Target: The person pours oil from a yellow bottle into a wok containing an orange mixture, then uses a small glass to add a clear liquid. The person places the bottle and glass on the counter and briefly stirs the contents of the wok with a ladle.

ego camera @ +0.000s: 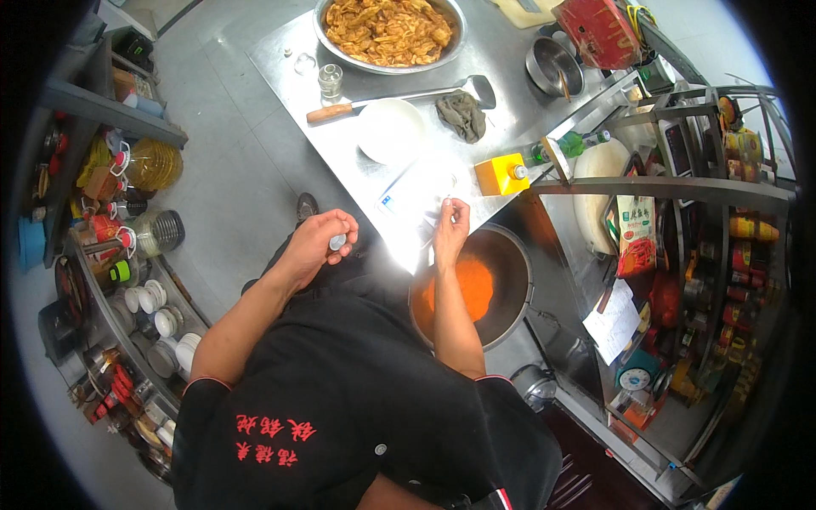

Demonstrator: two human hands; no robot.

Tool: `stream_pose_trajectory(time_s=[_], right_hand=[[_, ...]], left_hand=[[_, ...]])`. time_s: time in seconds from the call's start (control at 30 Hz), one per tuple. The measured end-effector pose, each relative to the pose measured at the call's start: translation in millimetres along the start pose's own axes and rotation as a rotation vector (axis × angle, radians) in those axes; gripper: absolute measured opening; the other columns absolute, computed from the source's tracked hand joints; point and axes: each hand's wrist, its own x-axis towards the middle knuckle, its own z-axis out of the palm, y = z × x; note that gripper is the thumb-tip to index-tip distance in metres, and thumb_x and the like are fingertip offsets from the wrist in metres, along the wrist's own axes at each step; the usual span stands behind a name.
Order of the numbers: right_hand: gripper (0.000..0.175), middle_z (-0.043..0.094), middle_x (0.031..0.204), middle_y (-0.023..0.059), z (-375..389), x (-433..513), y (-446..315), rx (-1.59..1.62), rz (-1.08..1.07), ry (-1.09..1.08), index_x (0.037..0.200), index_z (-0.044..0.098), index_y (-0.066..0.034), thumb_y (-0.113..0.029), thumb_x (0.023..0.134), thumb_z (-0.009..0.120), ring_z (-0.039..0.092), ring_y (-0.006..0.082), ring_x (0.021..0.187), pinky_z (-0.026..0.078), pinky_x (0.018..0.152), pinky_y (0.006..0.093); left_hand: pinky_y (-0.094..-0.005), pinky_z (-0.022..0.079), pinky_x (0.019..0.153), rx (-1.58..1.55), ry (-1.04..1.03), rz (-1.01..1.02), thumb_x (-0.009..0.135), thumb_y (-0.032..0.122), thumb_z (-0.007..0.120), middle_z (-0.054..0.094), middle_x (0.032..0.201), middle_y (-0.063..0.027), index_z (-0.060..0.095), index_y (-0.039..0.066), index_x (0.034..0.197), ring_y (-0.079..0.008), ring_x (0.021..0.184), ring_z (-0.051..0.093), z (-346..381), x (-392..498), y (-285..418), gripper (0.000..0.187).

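Observation:
My left hand (320,242) is curled around a small whitish object with a round end (338,241), most of it hidden by the fingers. At the near corner of the steel table (280,57), my right hand (452,222) has thumb and fingertips drawn together; glare hides whether anything is between them. A device with a small blue display (387,201), apparently a scale, lies in the glare just beyond. Past it sits a white plate (392,131). Under my right forearm stands a deep metal pot (515,280) holding orange-red contents (475,290).
A yellow tin (500,175) stands by the table's right edge. Further back are a wooden-handled wok spatula (408,95), a dark cloth (460,116), a small glass jar (330,81), and a basin (460,44) of brown pieces. Shelves flank both sides, with oil bottles (153,164) at left.

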Motion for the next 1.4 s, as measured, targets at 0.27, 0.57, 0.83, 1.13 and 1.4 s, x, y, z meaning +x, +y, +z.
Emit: stream_pose_trajectory(time_s=[0.27,0.57,0.83,1.13,1.4], right_hand=[[0.027,0.067,0.108,0.0044,3,-1,3,0.123,0.232,-0.058,0.121,0.065,-0.0026,-0.029,0.116,0.06,0.062,0.014,0.096,0.054,0.085,0.0306],[0.027,0.056,0.095,-0.0031,8,-1,16,0.113,0.044,-0.043,0.11,0.062,-0.0063,-0.031,0.118,0.055,0.051,0.0085,0.089,0.046,0.081,0.0266],[0.029,0.056,0.094,-0.0027,6,2,17,0.053,-0.009,-0.052,0.108,0.062,-0.0054,-0.032,0.118,0.054,0.05,0.0089,0.087,0.046,0.08,0.0266],[0.027,0.052,0.092,-0.0059,-1,-4,11,0.115,0.043,-0.073,0.108,0.062,-0.0064,-0.031,0.118,0.054,0.044,0.0058,0.082,0.042,0.073,0.0235],[0.028,0.051,0.09,-0.0069,-28,-19,4,0.206,0.119,-0.094,0.106,0.062,-0.0077,-0.031,0.119,0.053,0.043,0.0053,0.08,0.041,0.071,0.0238]], left_hand=[[-0.0239,0.042,0.06,0.014,0.018,-0.013,0.106,0.017,0.055,0.064,0.093,-0.0017,0.064,0.008,0.102,-0.0083,0.075,0.058,-1,-4,4,0.014],[-0.0239,0.041,0.06,0.01,0.032,-0.01,0.106,0.02,0.057,0.062,0.092,-0.0012,0.062,0.01,0.099,-0.0089,0.074,0.056,-1,-4,4,0.012],[-0.0234,0.041,0.06,-0.014,0.018,0.007,0.106,0.019,0.058,0.064,0.093,-0.0016,0.063,0.01,0.1,-0.0087,0.074,0.057,-2,-4,2,0.012],[-0.024,0.042,0.06,-0.03,0.004,0.008,0.107,0.018,0.058,0.065,0.094,-0.0021,0.065,0.008,0.102,-0.0092,0.075,0.058,-1,-2,1,0.013],[-0.025,0.042,0.062,-0.015,-0.025,-0.057,0.107,0.019,0.058,0.064,0.096,-0.003,0.063,0.01,0.103,-0.0104,0.076,0.057,22,-4,-25,0.011]])
